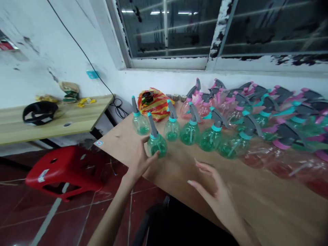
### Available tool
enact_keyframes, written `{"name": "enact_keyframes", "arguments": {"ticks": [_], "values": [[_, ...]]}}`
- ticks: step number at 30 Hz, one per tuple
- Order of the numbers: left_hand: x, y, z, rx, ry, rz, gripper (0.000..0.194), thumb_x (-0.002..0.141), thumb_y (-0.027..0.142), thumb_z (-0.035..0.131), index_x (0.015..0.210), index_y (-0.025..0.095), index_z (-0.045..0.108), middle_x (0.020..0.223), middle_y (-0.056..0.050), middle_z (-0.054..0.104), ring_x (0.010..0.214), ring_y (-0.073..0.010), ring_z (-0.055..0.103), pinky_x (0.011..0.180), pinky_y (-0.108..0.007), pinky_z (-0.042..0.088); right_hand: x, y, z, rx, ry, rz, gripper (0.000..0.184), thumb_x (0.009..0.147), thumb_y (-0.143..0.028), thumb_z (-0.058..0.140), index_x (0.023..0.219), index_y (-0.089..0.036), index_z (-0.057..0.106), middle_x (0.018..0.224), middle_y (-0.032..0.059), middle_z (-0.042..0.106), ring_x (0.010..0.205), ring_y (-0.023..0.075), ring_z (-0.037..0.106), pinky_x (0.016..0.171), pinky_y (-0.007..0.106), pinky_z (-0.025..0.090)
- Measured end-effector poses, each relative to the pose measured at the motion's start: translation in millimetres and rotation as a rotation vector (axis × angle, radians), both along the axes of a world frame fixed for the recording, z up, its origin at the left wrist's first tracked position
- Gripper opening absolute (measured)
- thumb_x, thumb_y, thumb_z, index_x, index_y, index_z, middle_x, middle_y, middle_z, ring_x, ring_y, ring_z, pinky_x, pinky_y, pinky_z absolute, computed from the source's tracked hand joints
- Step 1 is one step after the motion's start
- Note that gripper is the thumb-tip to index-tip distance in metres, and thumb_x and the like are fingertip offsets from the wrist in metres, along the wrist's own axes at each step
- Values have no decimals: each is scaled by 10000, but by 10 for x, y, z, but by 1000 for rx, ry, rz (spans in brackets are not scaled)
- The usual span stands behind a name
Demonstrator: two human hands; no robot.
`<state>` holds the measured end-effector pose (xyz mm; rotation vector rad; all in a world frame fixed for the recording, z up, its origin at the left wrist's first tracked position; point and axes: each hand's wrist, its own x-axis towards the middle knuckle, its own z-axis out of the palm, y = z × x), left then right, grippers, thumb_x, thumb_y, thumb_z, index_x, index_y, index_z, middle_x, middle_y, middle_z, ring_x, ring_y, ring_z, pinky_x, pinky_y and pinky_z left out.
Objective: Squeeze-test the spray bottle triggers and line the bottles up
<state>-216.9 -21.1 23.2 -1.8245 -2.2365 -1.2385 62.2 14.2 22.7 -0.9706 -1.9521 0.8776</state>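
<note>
My left hand is wrapped round the lower body of a green spray bottle with a grey and turquoise spray head, upright at the table's left part. Over the tabletop to the right, my right hand is held with thumb and fingers apart and nothing between them. Just behind the held bottle stand another green spray bottle and a paler green one. More green bottles, among them one spray bottle with its tube showing inside, run in a row toward the right.
Pink and green spray bottles crowd the brown table along the wall at right. A red-and-yellow striped bag lies at the back. To the left are a red stool and a wooden desk bearing a black headband.
</note>
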Motion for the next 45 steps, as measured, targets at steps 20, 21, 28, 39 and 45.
{"name": "enact_keyframes", "arguments": {"ticks": [20, 21, 28, 39, 45], "values": [[-701, 479, -22, 132, 179, 208, 878, 770, 525, 739, 1468, 231, 294, 1387, -182, 333, 1340, -379, 361, 1059, -580, 350, 327, -38, -521, 112, -135, -195, 296, 842, -524, 621, 885, -244, 707, 847, 26, 797, 737, 207, 771, 577, 185, 608], [-708, 472, -41, 138, 167, 219, 924, 756, 551, 741, 1480, 237, 260, 1427, -193, 291, 1373, -395, 320, 1064, -592, 340, 314, -27, -510, 140, -142, -181, 290, 848, -521, 617, 892, -247, 702, 847, 19, 797, 733, 203, 771, 584, 187, 609], [-806, 547, -173, 105, 51, 242, 1113, 691, 661, 735, 1530, 260, 122, 1576, -230, 98, 1462, -446, 115, 1080, -650, 278, 141, 52, -411, 293, -189, -77, 234, 887, -467, 601, 937, -252, 679, 814, 6, 787, 678, 184, 763, 616, 203, 613], [-861, 748, -288, 107, -36, 213, 1104, 708, 654, 729, 1543, 287, 107, 1595, -191, 127, 1471, -409, 136, 1112, -602, 268, 109, 83, -494, 269, -197, -109, 314, 884, -540, 559, 904, -255, 691, 821, 24, 791, 689, 197, 767, 614, 222, 618], [-827, 780, -287, 115, -33, 222, 1063, 734, 620, 728, 1542, 318, 106, 1616, -161, 90, 1473, -413, 120, 1111, -614, 263, 96, 71, -503, 255, -196, -104, 301, 891, -532, 553, 915, -262, 682, 813, 16, 789, 666, 186, 762, 604, 214, 616]]}}
